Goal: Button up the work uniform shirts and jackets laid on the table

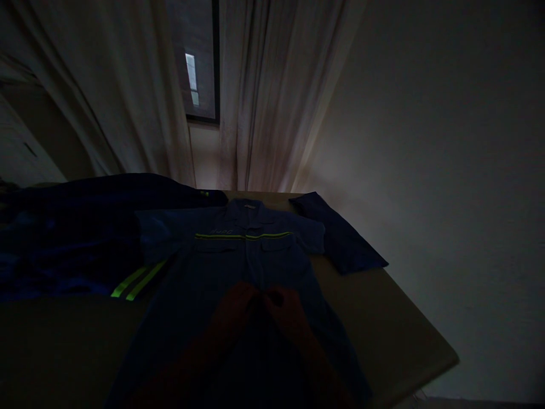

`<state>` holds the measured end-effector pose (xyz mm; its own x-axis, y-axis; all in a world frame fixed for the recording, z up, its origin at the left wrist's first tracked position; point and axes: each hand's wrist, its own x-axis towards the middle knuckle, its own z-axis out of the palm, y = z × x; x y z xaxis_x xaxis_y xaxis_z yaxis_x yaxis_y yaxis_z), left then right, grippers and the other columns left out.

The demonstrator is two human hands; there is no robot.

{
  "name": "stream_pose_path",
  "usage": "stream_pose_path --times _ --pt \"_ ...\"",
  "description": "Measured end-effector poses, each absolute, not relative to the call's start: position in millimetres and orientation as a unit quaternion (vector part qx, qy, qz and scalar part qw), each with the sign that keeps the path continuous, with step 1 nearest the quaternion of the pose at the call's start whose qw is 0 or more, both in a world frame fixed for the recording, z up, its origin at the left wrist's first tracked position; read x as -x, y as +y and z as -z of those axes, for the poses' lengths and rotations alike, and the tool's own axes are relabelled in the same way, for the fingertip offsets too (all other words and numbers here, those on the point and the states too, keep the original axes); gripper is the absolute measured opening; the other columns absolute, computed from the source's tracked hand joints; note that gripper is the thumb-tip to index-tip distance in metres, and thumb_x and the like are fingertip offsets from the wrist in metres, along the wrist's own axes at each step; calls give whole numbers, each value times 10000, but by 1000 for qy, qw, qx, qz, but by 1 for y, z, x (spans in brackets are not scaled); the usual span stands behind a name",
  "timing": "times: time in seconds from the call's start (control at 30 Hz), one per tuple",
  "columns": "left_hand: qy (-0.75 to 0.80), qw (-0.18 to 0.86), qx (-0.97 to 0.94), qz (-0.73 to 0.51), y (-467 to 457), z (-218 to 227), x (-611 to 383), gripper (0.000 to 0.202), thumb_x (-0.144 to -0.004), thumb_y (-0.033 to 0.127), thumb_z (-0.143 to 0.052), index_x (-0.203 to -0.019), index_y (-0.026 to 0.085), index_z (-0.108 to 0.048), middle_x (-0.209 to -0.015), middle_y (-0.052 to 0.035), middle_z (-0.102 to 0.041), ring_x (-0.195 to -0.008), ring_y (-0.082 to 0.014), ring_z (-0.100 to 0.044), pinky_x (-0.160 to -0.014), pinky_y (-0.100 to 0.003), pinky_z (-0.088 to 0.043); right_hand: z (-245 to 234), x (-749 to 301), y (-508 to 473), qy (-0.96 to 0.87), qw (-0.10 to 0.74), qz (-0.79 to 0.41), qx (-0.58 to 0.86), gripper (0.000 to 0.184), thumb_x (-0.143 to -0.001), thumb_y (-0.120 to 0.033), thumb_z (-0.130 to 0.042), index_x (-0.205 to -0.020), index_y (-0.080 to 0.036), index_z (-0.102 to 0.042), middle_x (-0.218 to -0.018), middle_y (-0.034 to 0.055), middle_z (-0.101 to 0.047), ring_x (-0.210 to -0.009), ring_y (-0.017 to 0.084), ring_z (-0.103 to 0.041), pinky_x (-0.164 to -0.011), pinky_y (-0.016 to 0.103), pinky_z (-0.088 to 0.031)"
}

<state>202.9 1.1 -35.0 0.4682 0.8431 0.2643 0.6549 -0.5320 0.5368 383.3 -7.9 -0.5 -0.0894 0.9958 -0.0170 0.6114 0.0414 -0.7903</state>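
A dark blue short-sleeved work shirt [217, 267] lies face up on the table, its collar away from me and a yellow-green stripe across the chest. Over the front placket, below the chest pockets, my left hand [236, 304] and my right hand [284, 307] meet with fingers pinched. Both seem to grip the placket edge of the shirt between their fingertips. The room is very dim, so a button there cannot be made out.
Dark blue garments [76, 238] with bright yellow-green bands are heaped at the left. A folded dark blue cloth [340, 233] lies at the right by the wall [447, 199]. The table [400, 341] has its corner at the lower right. Curtains [276, 96] hang behind, around a window.
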Motion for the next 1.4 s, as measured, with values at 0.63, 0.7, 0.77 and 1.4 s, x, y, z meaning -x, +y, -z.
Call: stream_pose_path --times 0.63,0.7,0.77,1.4 --pt "480 336 -751 -304 5 33 -204 244 -1013 266 -391 -1076 241 -626 -1074 -39 -722 -994 -185 -665 -915 -345 -501 8 -379 -9 -691 254 -273 619 110 -865 -153 -644 -949 -197 -702 -906 45 -747 -827 174 -683 -734 261 -449" --pt "485 346 -740 -312 4 30 -204 194 -996 341 -469 -1064 242 -621 -1029 -29 -723 -945 -186 -672 -868 -333 -504 8 -379 -9 -697 246 -263 620 101 -859 -154 -655 -939 -198 -698 -900 48 -744 -820 179 -681 -731 265 -447" --pt "495 356 -731 -308 5 27 -204 180 -967 386 -532 -1023 238 -620 -957 -15 -719 -867 -182 -676 -798 -317 -501 8 -379 -9 -705 242 -263 613 86 -863 -163 -658 -932 -198 -697 -893 45 -742 -818 179 -679 -728 267 -443" --pt "504 269 -775 -272 10 38 -201 230 -993 346 -490 -896 225 -659 -940 -20 -693 -913 -190 -623 -886 -349 -458 9 -381 -7 -747 224 -218 586 56 -869 -152 -619 -877 -202 -644 -859 17 -651 -786 161 -595 -700 256 -394"
